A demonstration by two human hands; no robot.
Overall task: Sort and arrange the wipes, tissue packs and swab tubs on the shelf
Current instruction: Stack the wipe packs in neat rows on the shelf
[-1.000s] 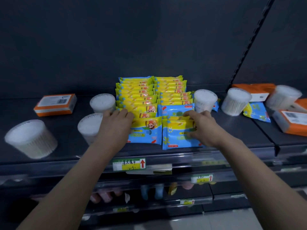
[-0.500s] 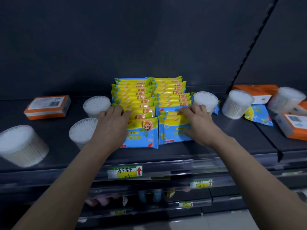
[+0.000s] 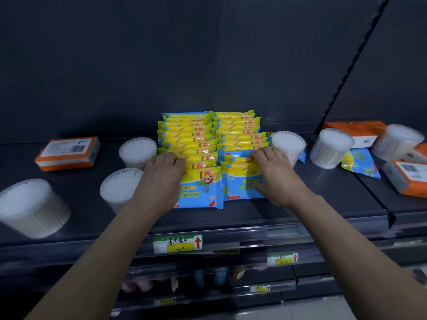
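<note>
Two rows of yellow-and-blue wipes packs (image 3: 187,132) stand on edge mid-shelf. My left hand (image 3: 161,176) curls its fingers over the top edge of the left row's front pack (image 3: 203,188). My right hand (image 3: 275,174) grips the right row's front pack (image 3: 240,183), fingers over its top and thumb on its face. White swab tubs stand at the left (image 3: 138,151), (image 3: 119,188) and just right of the rows (image 3: 288,144). An orange tissue pack (image 3: 68,152) lies far left.
A tilted swab tub (image 3: 30,206) lies near the front left edge of the dark shelf (image 3: 323,204). At the right are more tubs (image 3: 330,147), (image 3: 397,142), a loose wipes pack (image 3: 360,165) and orange tissue packs (image 3: 353,130), (image 3: 409,179). Price labels (image 3: 178,243) line the shelf's front rail.
Both hands have slid the front packs back against their rows. The right row's front pack now sits tighter and straighter.
</note>
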